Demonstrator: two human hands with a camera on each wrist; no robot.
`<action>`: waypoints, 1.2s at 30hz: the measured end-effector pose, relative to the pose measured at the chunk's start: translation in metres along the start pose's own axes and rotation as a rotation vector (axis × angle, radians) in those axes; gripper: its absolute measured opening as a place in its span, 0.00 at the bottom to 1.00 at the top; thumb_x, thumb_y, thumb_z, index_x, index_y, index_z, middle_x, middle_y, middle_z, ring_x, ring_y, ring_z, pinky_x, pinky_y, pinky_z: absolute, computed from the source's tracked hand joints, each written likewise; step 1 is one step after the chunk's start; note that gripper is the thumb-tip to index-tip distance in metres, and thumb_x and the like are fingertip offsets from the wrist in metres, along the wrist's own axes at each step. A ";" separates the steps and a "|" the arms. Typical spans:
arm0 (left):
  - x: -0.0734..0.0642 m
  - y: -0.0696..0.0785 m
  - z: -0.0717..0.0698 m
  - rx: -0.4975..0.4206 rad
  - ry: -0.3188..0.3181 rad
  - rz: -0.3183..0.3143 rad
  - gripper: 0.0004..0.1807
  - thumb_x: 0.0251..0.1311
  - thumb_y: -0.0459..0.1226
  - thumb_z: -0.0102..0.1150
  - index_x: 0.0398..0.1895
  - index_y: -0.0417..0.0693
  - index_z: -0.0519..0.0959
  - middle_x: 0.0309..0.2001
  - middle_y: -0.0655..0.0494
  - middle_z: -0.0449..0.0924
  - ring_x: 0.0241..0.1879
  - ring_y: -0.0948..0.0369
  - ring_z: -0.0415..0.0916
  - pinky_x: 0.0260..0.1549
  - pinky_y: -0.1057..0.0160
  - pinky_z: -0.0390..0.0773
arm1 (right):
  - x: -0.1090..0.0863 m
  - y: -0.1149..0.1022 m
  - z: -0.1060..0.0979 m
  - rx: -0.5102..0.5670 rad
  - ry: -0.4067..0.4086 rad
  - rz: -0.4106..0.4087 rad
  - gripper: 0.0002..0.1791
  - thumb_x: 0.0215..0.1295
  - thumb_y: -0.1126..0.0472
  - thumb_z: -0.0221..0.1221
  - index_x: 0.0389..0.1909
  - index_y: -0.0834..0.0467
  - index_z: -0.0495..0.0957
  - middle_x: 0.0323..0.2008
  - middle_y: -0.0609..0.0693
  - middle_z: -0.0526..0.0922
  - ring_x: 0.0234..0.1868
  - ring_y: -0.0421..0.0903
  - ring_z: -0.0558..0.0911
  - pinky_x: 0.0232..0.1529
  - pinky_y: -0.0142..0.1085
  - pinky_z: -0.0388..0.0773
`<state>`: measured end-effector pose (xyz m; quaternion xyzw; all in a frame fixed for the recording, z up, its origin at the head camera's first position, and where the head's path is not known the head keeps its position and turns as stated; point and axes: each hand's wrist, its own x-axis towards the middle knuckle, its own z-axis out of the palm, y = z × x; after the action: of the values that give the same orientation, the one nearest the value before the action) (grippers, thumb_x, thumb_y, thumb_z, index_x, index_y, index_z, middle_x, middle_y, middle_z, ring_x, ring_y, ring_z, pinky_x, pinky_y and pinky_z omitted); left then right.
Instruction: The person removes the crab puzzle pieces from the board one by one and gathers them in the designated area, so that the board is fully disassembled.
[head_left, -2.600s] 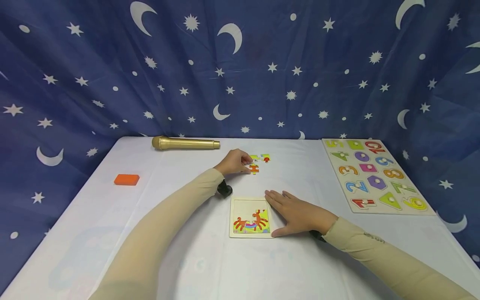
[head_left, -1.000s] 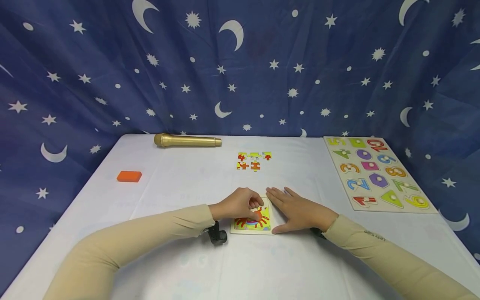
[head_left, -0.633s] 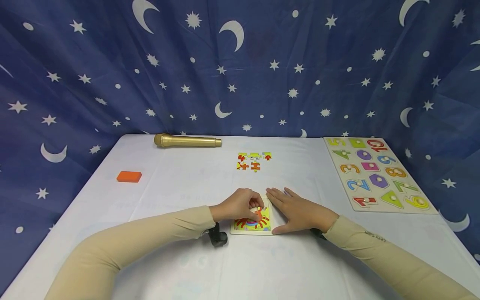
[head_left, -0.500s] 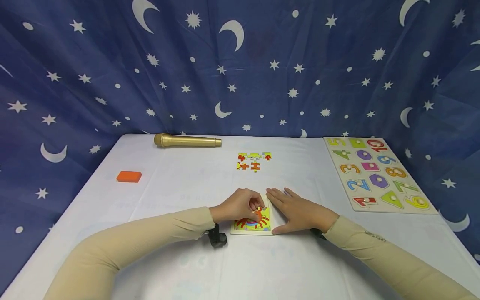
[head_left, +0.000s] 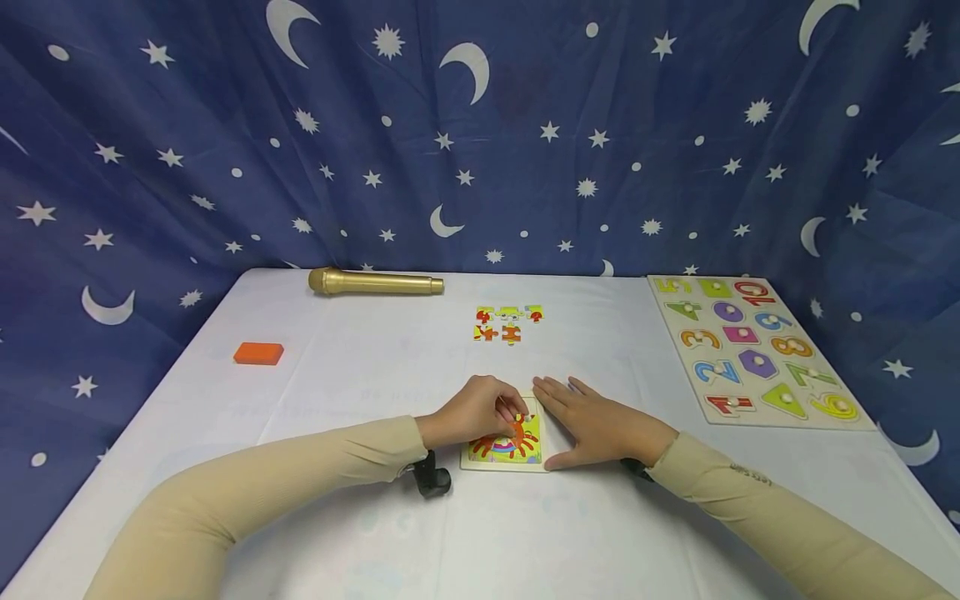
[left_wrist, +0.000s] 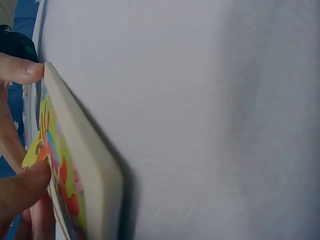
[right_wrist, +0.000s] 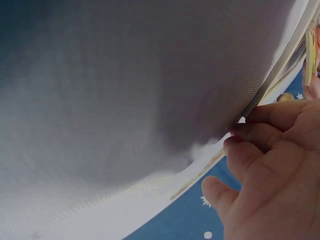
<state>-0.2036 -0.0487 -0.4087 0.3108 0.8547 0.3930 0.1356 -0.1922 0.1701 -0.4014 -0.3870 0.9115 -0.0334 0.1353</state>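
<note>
My left hand [head_left: 483, 410] pinches a yellow-and-orange jigsaw piece [left_wrist: 33, 151] between thumb and fingers, tilted above the crab puzzle tray [head_left: 504, 467]. Lower crab pieces [head_left: 517, 448] lie fitted in the tray's front part; fingers hide much of its upper left. Along the tray's right edge rests my right hand [head_left: 603, 423], fingers straight and spread. In the right wrist view its fingertips touch the tray's border. Behind the tray lie several loose jigsaw pieces [head_left: 511, 334] in two rows.
A gold microphone [head_left: 378, 283] lies at the back left of the white table. An orange block [head_left: 258, 353] sits at the left. At the right lies a number-and-shape peg board [head_left: 756, 363]. A starry blue curtain [head_left: 525, 150] hangs behind.
My left hand has come from the loose pieces back to the tray, where it now holds a jigsaw piece. Over the last second it has hardly shifted. The right hand stays put.
</note>
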 end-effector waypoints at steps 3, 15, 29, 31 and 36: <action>-0.001 0.000 0.000 -0.007 0.007 0.008 0.11 0.43 0.27 0.71 0.33 0.42 0.83 0.29 0.54 0.83 0.26 0.69 0.74 0.29 0.75 0.76 | 0.000 -0.001 0.000 0.001 -0.003 0.005 0.58 0.52 0.29 0.56 0.72 0.64 0.49 0.73 0.58 0.50 0.74 0.53 0.53 0.72 0.53 0.47; 0.000 0.002 0.000 -0.002 -0.032 0.008 0.12 0.43 0.26 0.70 0.33 0.42 0.81 0.28 0.54 0.79 0.27 0.68 0.72 0.28 0.75 0.75 | -0.001 -0.002 -0.002 0.012 -0.001 0.001 0.58 0.53 0.29 0.56 0.72 0.65 0.49 0.73 0.59 0.50 0.74 0.54 0.53 0.72 0.53 0.47; -0.003 0.002 0.001 0.095 -0.019 0.017 0.12 0.47 0.30 0.70 0.38 0.39 0.84 0.32 0.53 0.84 0.26 0.70 0.72 0.28 0.76 0.74 | 0.000 0.000 0.001 0.011 -0.007 0.000 0.58 0.53 0.29 0.56 0.71 0.65 0.49 0.73 0.59 0.51 0.74 0.54 0.53 0.72 0.54 0.48; -0.003 0.003 0.002 0.094 -0.017 -0.003 0.14 0.45 0.33 0.72 0.38 0.39 0.84 0.31 0.53 0.84 0.26 0.70 0.72 0.28 0.76 0.73 | 0.000 0.000 0.001 0.010 -0.006 -0.001 0.58 0.53 0.29 0.56 0.72 0.65 0.49 0.73 0.59 0.51 0.74 0.53 0.53 0.72 0.54 0.48; -0.003 0.006 0.005 0.082 -0.003 -0.027 0.16 0.40 0.34 0.75 0.35 0.40 0.82 0.33 0.54 0.81 0.27 0.68 0.72 0.29 0.76 0.73 | 0.001 0.000 0.000 0.008 -0.006 0.005 0.58 0.52 0.29 0.56 0.72 0.64 0.49 0.73 0.58 0.51 0.74 0.53 0.53 0.71 0.54 0.49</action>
<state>-0.1967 -0.0443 -0.4072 0.3049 0.8741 0.3554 0.1293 -0.1924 0.1694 -0.4014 -0.3843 0.9119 -0.0358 0.1395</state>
